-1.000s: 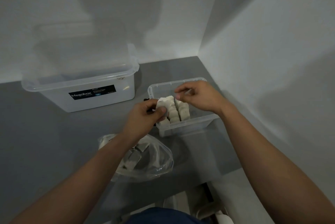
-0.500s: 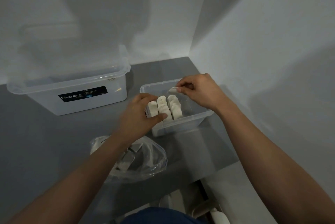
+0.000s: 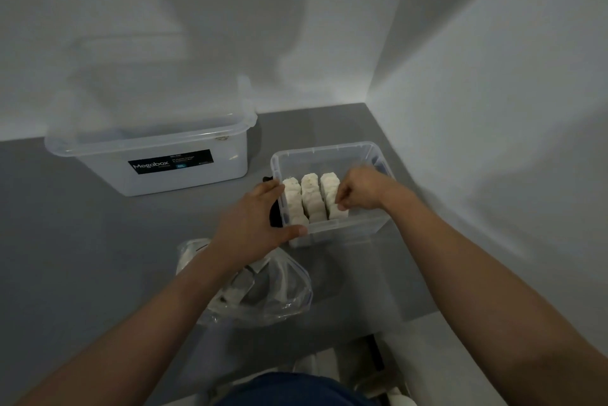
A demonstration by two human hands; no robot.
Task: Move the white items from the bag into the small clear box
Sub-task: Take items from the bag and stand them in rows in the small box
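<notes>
A person's two bare hands work at a small clear box [image 3: 345, 230] that stands on a grey surface [image 3: 98, 257] set into the corner of a dim room, where two plain white walls [image 3: 493, 109] meet just behind it. The white items [image 3: 311, 196] stand packed in three rows inside the box, toward its near left side. The left hand [image 3: 253, 224] grips the box's near left corner, with the thumb laid along the front wall and the fingers against the left wall. The right hand [image 3: 362, 188] reaches in from the right, its curled fingertips pinching a piece at the near end of the right-hand row. A crumpled clear bag [image 3: 273, 293] lies on the surface just in front of the box, under the left forearm. A large clear box [image 3: 158, 182] with a black "Megabox" label [image 3: 171, 163] sits to the left, against the back wall.
</notes>
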